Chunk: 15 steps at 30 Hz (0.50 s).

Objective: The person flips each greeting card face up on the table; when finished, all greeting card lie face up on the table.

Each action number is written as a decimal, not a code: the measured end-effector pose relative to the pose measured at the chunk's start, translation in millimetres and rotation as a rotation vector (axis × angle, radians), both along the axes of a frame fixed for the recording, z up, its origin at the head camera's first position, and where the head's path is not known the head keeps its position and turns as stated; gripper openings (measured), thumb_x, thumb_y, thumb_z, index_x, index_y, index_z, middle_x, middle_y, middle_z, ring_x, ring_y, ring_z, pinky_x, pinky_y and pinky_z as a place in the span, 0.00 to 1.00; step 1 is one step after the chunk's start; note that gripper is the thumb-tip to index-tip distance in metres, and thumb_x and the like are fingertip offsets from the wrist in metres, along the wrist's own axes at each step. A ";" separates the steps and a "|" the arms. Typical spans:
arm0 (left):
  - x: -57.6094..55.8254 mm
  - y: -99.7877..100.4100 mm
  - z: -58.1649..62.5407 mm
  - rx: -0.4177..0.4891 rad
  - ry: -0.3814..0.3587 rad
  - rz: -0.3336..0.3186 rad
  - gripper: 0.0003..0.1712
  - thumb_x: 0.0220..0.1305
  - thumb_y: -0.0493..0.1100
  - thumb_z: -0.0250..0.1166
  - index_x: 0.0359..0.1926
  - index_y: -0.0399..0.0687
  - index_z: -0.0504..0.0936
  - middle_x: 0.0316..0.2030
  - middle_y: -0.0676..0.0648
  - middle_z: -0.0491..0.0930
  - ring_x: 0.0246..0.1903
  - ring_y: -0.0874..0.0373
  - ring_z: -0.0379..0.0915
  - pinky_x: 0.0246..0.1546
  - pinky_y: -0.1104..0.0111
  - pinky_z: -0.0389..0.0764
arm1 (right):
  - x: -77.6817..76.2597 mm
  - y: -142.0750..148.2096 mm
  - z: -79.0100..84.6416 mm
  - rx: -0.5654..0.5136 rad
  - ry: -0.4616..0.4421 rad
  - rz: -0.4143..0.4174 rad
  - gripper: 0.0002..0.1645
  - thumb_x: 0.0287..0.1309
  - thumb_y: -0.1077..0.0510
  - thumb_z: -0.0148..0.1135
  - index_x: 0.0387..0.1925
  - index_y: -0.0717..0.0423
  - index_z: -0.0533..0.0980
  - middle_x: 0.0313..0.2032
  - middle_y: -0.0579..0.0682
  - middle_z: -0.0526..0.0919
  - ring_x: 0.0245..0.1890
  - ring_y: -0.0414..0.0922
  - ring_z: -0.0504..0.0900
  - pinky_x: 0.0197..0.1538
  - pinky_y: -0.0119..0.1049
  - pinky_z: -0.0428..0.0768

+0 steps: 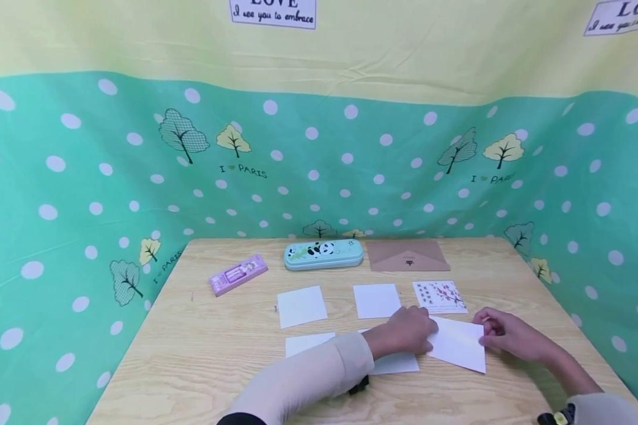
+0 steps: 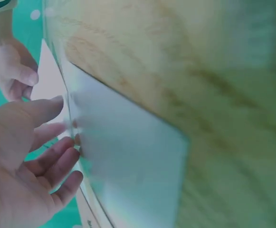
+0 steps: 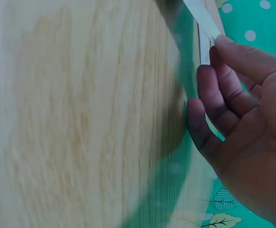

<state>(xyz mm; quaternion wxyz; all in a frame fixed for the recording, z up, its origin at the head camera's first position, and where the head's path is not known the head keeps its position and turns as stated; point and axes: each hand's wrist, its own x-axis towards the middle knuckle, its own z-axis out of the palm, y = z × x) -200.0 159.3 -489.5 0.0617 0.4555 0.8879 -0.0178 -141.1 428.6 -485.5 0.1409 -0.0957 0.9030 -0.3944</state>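
Observation:
Both hands hold one white square card point(image 1: 457, 345) at the right front of the table. My left hand point(image 1: 410, 332) pinches its left edge, with thumb and index finger meeting there in the left wrist view. At the opposite edge, my right hand point(image 1: 513, 335) pinches the card between thumb and fingertips; the card tilts up from the wood in the right wrist view. Under my left forearm lies another white card point(image 2: 128, 142), partly hidden in the head view. Just behind the held card is a card printed with red blossoms and writing point(image 1: 440, 296).
More white cards lie flat: one at back left point(image 1: 302, 307), one at back middle point(image 1: 376, 300), one partly under the left sleeve point(image 1: 308, 342). Along the back are a purple box point(image 1: 238, 275), a teal panda pencil case point(image 1: 323, 255) and a brown envelope point(image 1: 407, 256). A patterned curtain point(image 1: 319, 171) surrounds the table.

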 end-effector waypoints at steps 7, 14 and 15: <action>-4.5 -5.2 4.1 0.167 -0.082 0.141 0.11 0.66 0.55 0.67 0.40 0.56 0.79 0.26 0.58 0.74 0.25 0.66 0.69 0.25 0.76 0.72 | 0.7 1.4 10.2 -0.029 0.019 -0.085 0.24 0.65 0.59 0.65 0.57 0.70 0.71 0.36 0.50 0.78 0.32 0.37 0.77 0.34 0.31 0.79; -8.9 -11.4 7.5 0.228 -0.157 0.156 0.14 0.71 0.54 0.62 0.49 0.57 0.87 0.36 0.60 0.87 0.28 0.68 0.74 0.30 0.79 0.75 | 0.0 0.3 17.6 -0.045 0.017 -0.082 0.18 0.68 0.58 0.63 0.50 0.68 0.77 0.35 0.46 0.79 0.33 0.35 0.76 0.35 0.33 0.78; -9.2 -12.0 7.1 0.245 -0.173 0.150 0.14 0.71 0.54 0.62 0.50 0.58 0.88 0.35 0.60 0.87 0.27 0.69 0.74 0.30 0.80 0.74 | 0.4 0.5 18.0 -0.052 0.020 -0.079 0.16 0.69 0.58 0.63 0.49 0.68 0.78 0.34 0.45 0.79 0.32 0.35 0.75 0.35 0.33 0.78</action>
